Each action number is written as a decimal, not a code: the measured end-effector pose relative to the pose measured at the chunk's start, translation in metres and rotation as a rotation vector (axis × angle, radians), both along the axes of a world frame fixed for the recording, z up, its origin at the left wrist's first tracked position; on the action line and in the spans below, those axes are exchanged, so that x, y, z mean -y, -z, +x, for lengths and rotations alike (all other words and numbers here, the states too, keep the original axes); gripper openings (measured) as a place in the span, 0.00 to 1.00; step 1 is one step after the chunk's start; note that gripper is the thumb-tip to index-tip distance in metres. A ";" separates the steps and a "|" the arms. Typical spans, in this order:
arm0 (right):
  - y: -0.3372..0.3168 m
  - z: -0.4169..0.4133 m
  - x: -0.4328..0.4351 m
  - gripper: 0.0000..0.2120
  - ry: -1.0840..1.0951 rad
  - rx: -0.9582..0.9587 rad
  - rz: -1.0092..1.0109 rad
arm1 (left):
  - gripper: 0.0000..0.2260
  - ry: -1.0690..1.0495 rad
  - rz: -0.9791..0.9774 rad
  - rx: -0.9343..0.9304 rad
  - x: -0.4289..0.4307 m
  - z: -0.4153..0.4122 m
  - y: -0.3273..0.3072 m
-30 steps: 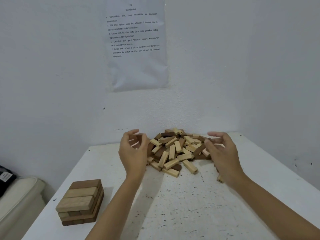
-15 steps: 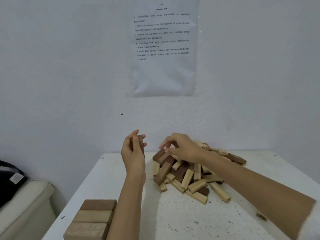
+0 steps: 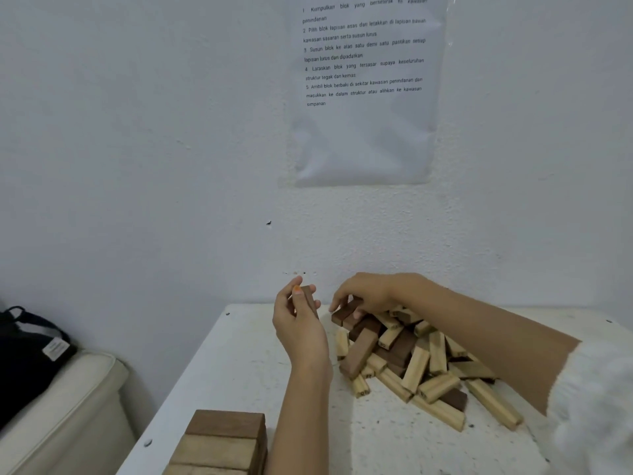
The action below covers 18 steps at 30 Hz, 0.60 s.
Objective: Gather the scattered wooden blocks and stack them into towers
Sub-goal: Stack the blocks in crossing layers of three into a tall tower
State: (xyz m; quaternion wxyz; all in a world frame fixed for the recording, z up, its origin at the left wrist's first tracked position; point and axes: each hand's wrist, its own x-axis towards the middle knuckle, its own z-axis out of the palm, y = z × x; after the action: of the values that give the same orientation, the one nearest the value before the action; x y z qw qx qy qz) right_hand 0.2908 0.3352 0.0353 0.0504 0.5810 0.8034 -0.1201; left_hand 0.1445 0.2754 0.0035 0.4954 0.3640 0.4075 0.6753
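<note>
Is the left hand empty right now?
No, the left hand pinches a dark brown block between its thumb and fingers, raised beside the pile of blocks.

A glossy white sheet of paper (image 3: 366, 138) hung on the white wall (image 3: 137, 132), with five numbered lines of small black print on its upper part. Lower and to the left of it, a small dark mark (image 3: 269, 222) sat on the rough plaster. The white table (image 3: 239, 365) stood against this wall, and its top was speckled with little dark spots. At the left, beside the table, a black bag (image 3: 24, 365) with a pale label (image 3: 56, 349) lay on a cream cushioned seat (image 3: 68, 413).
</note>
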 end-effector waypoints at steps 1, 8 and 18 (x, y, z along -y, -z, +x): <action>-0.001 0.001 0.000 0.22 -0.002 0.006 -0.004 | 0.11 0.001 -0.008 0.005 0.000 0.001 0.000; -0.001 -0.005 0.006 0.17 -0.022 0.148 0.184 | 0.10 0.008 -0.049 0.043 0.002 0.003 0.001; -0.012 -0.006 0.053 0.10 0.077 -0.264 0.491 | 0.08 0.022 -0.033 0.023 0.011 0.004 -0.005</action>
State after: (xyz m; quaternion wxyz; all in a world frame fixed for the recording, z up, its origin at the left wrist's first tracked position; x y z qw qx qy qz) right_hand 0.2852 0.2819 0.0478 -0.2017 0.5850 0.7856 0.0017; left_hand 0.1483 0.2643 0.0087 0.5132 0.3524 0.4088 0.6673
